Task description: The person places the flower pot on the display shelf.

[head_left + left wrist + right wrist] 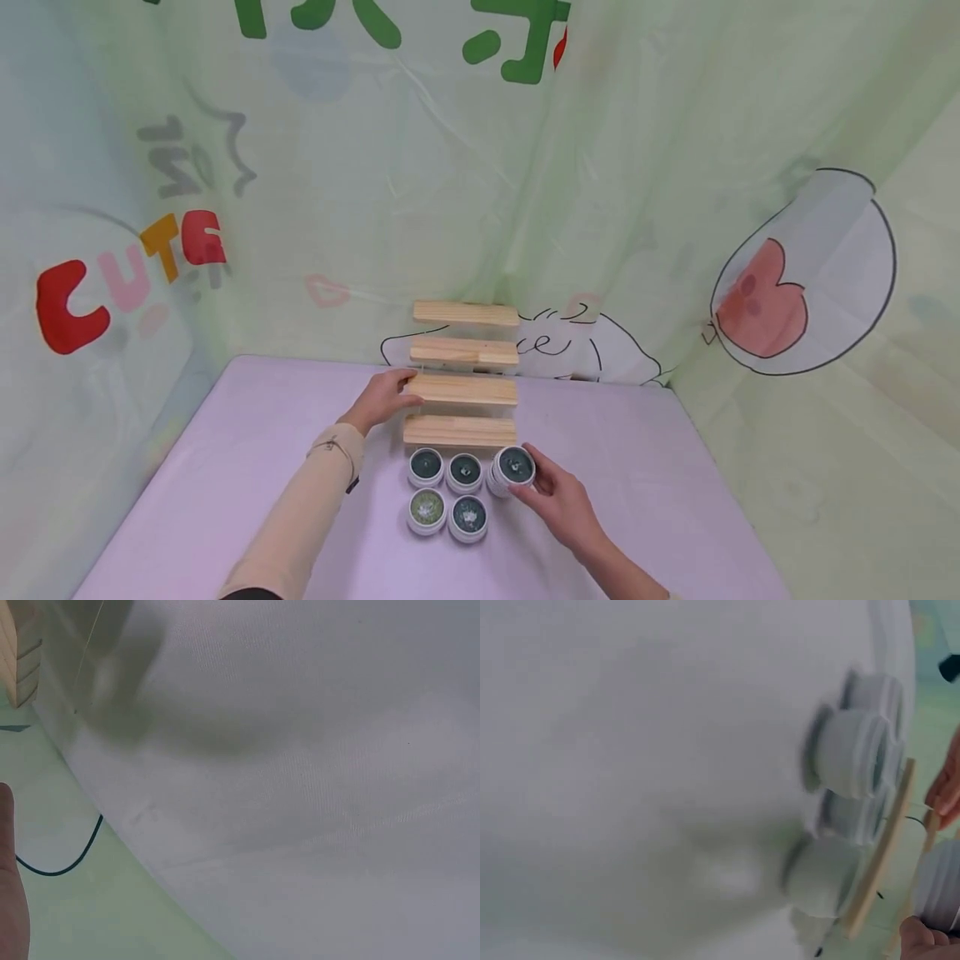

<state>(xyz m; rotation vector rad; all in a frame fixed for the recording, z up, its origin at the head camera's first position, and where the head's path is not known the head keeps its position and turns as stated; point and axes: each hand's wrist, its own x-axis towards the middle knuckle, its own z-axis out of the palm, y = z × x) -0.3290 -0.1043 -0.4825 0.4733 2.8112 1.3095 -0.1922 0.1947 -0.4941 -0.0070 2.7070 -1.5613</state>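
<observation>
A stepped rack of several pale wooden slats (461, 389) stands at the back of the table. My left hand (382, 400) grips its left end, thumb and fingers around the second slat from the front. My right hand (558, 504) holds a small white round jar (516, 465) with a dark green top, raised and slightly tilted before the rack's right front corner. Below it in the right wrist view, another white jar (825, 877) stands on the table. To the left stand more jars, including one with a lighter green top (427, 508) and a dark-topped one (468, 517).
A pale lilac cloth covers the table (637, 500). Light green printed curtains (315, 192) enclose it at the back and both sides, close behind the rack. The jars stand close together just in front of the lowest slat.
</observation>
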